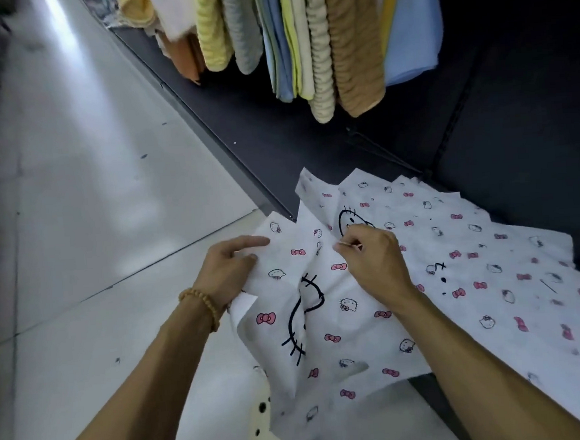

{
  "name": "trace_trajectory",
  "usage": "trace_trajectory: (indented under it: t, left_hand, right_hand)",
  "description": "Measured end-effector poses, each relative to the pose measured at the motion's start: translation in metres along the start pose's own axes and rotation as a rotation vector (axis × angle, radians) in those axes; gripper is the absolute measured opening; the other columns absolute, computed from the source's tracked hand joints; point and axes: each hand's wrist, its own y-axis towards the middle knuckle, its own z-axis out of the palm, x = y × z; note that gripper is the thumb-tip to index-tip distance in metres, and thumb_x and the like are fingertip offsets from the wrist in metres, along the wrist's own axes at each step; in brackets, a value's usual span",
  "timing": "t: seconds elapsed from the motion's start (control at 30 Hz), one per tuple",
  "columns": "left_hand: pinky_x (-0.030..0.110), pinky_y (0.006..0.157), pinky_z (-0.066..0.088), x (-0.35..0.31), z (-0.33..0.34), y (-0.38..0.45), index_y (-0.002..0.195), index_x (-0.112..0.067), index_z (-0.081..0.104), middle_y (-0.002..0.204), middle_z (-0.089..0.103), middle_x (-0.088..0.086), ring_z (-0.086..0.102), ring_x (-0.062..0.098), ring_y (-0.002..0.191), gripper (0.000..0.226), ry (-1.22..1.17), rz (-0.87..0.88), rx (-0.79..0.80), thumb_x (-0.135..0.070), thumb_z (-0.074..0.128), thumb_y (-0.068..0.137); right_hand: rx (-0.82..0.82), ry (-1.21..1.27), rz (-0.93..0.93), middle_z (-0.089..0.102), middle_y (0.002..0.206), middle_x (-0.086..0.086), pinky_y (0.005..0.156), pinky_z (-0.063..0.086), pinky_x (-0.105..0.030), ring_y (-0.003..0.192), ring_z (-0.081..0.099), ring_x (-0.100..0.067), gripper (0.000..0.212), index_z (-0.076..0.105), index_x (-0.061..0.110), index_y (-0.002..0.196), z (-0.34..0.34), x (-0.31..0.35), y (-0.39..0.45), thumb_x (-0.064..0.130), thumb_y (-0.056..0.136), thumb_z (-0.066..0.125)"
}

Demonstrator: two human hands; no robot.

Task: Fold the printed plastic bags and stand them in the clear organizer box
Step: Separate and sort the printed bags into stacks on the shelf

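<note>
White printed plastic bag (323, 320), cat faces and pink bows, held up over the floor beside a dark shelf: left hand (232, 270) grips its edge, right hand (375, 258) pinches the top, likely to start folding.

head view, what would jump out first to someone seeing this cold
The white printed bag with pink bows, held up at centre by the left hand and pinched by the right hand. More printed bags lie spread on the dark shelf to the right, with pastel towels hanging above.
</note>
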Motion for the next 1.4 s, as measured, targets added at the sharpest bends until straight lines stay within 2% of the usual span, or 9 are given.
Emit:
trace_trajectory:
  t: [0.13, 0.27, 0.37, 0.47, 0.6, 0.87, 1.2, 1.3, 1.4]
  left_hand:
    - [0.02, 0.061, 0.052, -0.024, 0.015, -0.014, 0.093, -0.014, 0.077, 0.093, 0.072, 0.006, 0.067, 0.01, 0.072, 0.02, 0.002, -0.043, -0.049, -0.015, 0.057, 0.091]
    - [0.038, 0.079, 0.058, -0.04, 0.032, -0.025, 0.1, -0.012, 0.076, 0.098, 0.074, 0.015, 0.072, 0.032, 0.09, 0.063, -0.155, -0.231, 0.219, -0.066, 0.048, 0.088]
    - [0.048, 0.084, 0.057, -0.042, 0.053, -0.027, 0.101, -0.005, 0.07, 0.098, 0.073, 0.016, 0.071, 0.033, 0.088, 0.028, -0.001, -0.165, 0.141, -0.029, 0.068, 0.085]
    - [0.039, 0.065, 0.06, -0.036, 0.067, -0.022, 0.078, -0.007, 0.067, 0.081, 0.074, 0.012, 0.071, 0.025, 0.068, 0.01, 0.114, -0.074, -0.007, -0.003, 0.063, 0.086]
    - [0.022, 0.046, 0.051, -0.037, 0.073, -0.019, 0.082, -0.006, 0.064, 0.065, 0.072, 0.001, 0.068, 0.012, 0.054, 0.008, 0.017, -0.015, -0.058, -0.008, 0.063, 0.09]
    - [0.043, 0.081, 0.057, -0.054, 0.065, -0.012, 0.095, -0.007, 0.065, 0.092, 0.07, 0.01, 0.068, 0.027, 0.083, 0.011, -0.052, 0.057, -0.316, -0.016, 0.066, 0.089]
    - [0.048, 0.088, 0.054, -0.065, 0.05, -0.017, 0.108, -0.007, 0.063, 0.104, 0.067, 0.011, 0.065, 0.032, 0.095, 0.024, -0.014, 0.118, -0.43, -0.02, 0.067, 0.088]
    - [0.044, 0.085, 0.055, -0.06, 0.042, -0.013, 0.101, -0.009, 0.063, 0.099, 0.067, 0.009, 0.065, 0.031, 0.091, 0.017, -0.003, 0.156, -0.507, -0.019, 0.067, 0.088]
    - [0.033, 0.074, 0.05, -0.05, 0.034, -0.011, 0.094, -0.012, 0.06, 0.092, 0.065, 0.005, 0.063, 0.027, 0.085, 0.009, 0.022, 0.189, -0.579, -0.016, 0.066, 0.087]
  right_hand:
    - [0.078, 0.04, -0.083, 0.062, 0.074, -0.003, 0.068, 0.052, -0.046, 0.072, 0.059, -0.026, 0.017, 0.059, 0.005, 0.075, -0.017, 0.021, -0.02, 0.008, 0.087, 0.07]
    - [0.164, -0.107, -0.256, 0.065, 0.077, -0.002, 0.064, 0.051, -0.042, 0.075, 0.059, -0.023, 0.013, 0.065, 0.006, 0.075, -0.03, 0.034, -0.041, 0.009, 0.083, 0.075]
    - [0.219, -0.213, -0.327, 0.058, 0.068, -0.001, 0.054, 0.045, -0.037, 0.066, 0.05, -0.021, 0.021, 0.058, 0.008, 0.069, -0.036, 0.039, -0.053, 0.006, 0.08, 0.076]
    - [0.163, -0.287, -0.272, 0.057, 0.072, 0.0, 0.052, 0.038, -0.032, 0.064, 0.045, -0.018, 0.025, 0.057, 0.012, 0.079, -0.043, 0.03, -0.06, -0.005, 0.073, 0.074]
    - [0.159, -0.297, -0.046, 0.067, 0.092, -0.002, 0.069, 0.048, -0.038, 0.083, 0.059, -0.022, 0.024, 0.068, 0.009, 0.103, -0.06, 0.002, -0.065, -0.002, 0.082, 0.064]
    - [0.085, -0.312, 0.253, 0.067, 0.085, 0.002, 0.068, 0.046, -0.027, 0.081, 0.063, -0.019, 0.012, 0.072, 0.011, 0.094, -0.098, -0.029, -0.058, 0.012, 0.095, 0.059]
    - [0.072, -0.134, 0.545, 0.062, 0.08, -0.009, 0.056, 0.052, -0.037, 0.068, 0.06, -0.025, 0.004, 0.043, 0.017, 0.104, -0.084, -0.027, -0.054, 0.018, 0.102, 0.041]
    - [0.123, -0.144, 0.55, 0.062, 0.087, -0.011, 0.067, 0.056, -0.044, 0.079, 0.063, -0.03, 0.029, 0.041, 0.018, 0.125, -0.074, -0.03, -0.054, 0.008, 0.098, 0.047]
    - [0.141, -0.152, 0.612, 0.063, 0.109, -0.013, 0.065, 0.05, -0.033, 0.092, 0.063, -0.029, 0.041, 0.046, 0.008, 0.137, -0.067, -0.035, -0.047, 0.003, 0.097, 0.045]
